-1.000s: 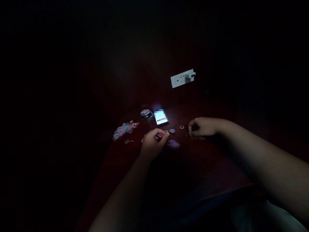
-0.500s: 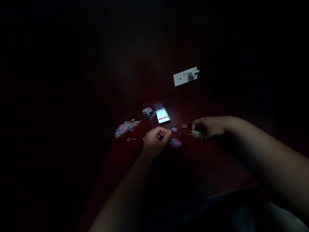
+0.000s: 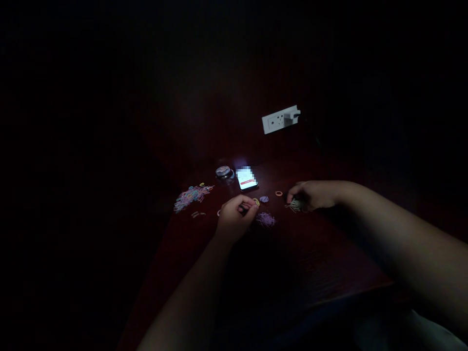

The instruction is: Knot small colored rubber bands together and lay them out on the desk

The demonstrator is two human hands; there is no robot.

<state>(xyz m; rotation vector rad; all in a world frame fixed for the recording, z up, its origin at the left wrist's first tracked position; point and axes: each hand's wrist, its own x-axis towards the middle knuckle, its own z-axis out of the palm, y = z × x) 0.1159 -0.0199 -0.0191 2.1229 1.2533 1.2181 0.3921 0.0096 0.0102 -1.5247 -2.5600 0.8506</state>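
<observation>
My left hand (image 3: 237, 216) is closed, thumb and forefinger pinching a yellow hair tie (image 3: 256, 201). Beside its fingertips lie a round purple hair tie (image 3: 263, 199) and a heap of purple rubber bands (image 3: 266, 220). My right hand (image 3: 315, 195) reaches down over a small pile of pale rubber bands (image 3: 295, 205), fingers bent and touching it. Whether a band is caught in those fingers is too dark to make out. An orange hair tie (image 3: 279, 193) sits just left of that hand.
A lit phone (image 3: 247, 178) and a clear lidded jar (image 3: 224, 173) stand at the back of the dark red table (image 3: 292, 258). Mixed coloured bands (image 3: 192, 197) are heaped at the left, a few loose pale bands (image 3: 198, 214) before them. A socket (image 3: 281, 119) with a plug is on the wall.
My right hand has shifted slightly left over the pale bands. My left hand keeps its pinch on the yellow hair tie. The whole view has moved down a little.
</observation>
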